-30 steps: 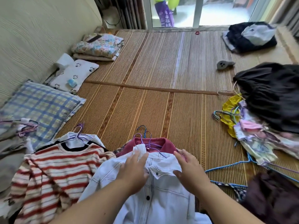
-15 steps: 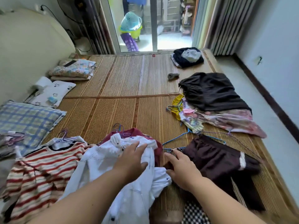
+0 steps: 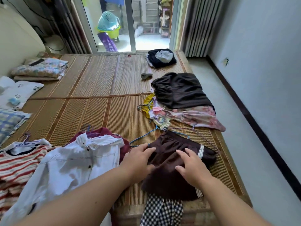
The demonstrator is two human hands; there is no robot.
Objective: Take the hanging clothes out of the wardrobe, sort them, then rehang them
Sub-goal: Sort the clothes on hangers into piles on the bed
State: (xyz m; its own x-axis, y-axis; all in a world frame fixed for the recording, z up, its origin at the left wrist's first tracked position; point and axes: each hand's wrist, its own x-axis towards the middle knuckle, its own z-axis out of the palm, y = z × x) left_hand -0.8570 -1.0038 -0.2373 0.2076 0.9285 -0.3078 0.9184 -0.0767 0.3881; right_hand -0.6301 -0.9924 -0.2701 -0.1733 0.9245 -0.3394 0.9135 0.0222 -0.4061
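A dark brown garment [image 3: 166, 162] with a white stripe lies on the woven mat on a blue wire hanger [image 3: 143, 137]. My left hand [image 3: 138, 158] rests on its left edge with fingers spread. My right hand [image 3: 190, 167] lies over its middle, fingers extended. To the left lie a white jacket [image 3: 73, 165] on a hanger, a maroon top [image 3: 104, 132] under it, and a red-striped shirt [image 3: 16, 167]. A pile with a black garment [image 3: 180, 90] over floral clothes [image 3: 195, 116] sits farther right.
A checked cloth [image 3: 161, 212] hangs over the mat's near edge. Folded bedding [image 3: 40, 69] and pillows [image 3: 17, 92] line the left wall. A dark folded heap [image 3: 161, 58] and a small grey object [image 3: 145, 76] lie near the glass door. Bare floor [image 3: 244, 128] runs along the right.
Both hands left the white jacket and moved right onto the dark brown garment. The view swung right and up, showing the door and the right wall.
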